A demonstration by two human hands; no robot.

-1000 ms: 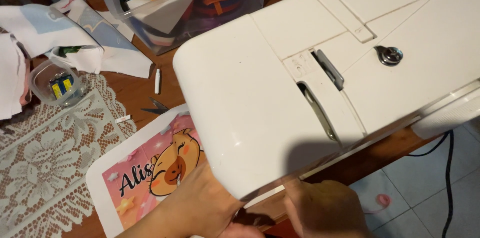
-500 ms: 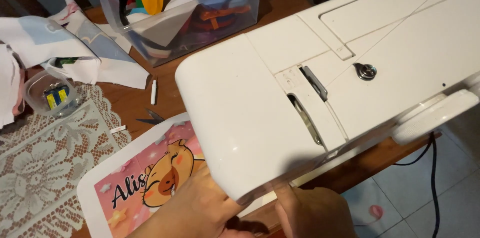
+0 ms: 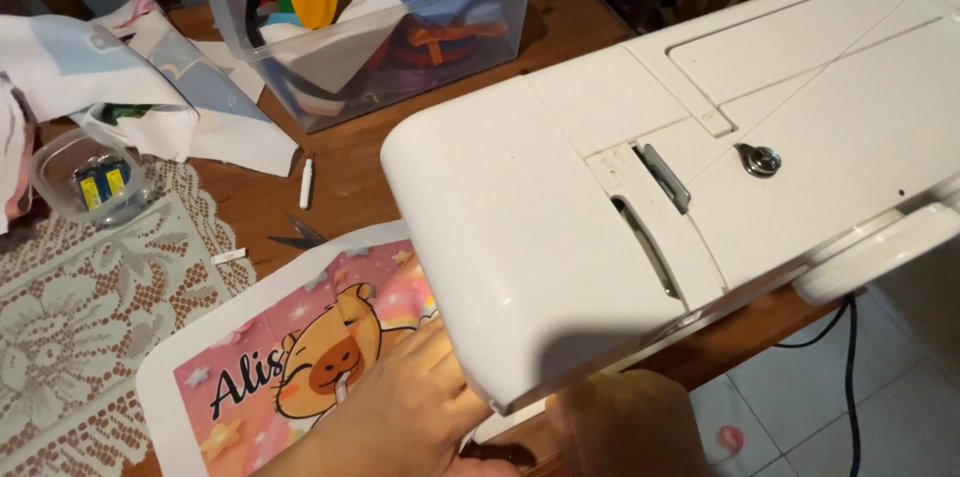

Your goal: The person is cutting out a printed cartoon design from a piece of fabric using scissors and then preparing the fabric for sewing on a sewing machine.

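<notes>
- The left hand (image 3: 400, 417) lies flat, fingers together, on the pink printed cloth (image 3: 300, 357) under the white sewing machine (image 3: 620, 207).
- The right hand (image 3: 630, 427) is beside it; its fingers are hidden.
- A clear box (image 3: 380, 27) sits far back on the bench (image 3: 350, 177).

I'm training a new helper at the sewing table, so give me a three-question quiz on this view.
1. True or false: the left hand rests on the pink printed fabric.
2. What stands behind the white sewing machine? A) clear plastic bin B) metal bucket C) wicker basket
3. Which cloth lies left of the fabric?

Key: 1 true; 2 A; 3 the lace doily.
</notes>
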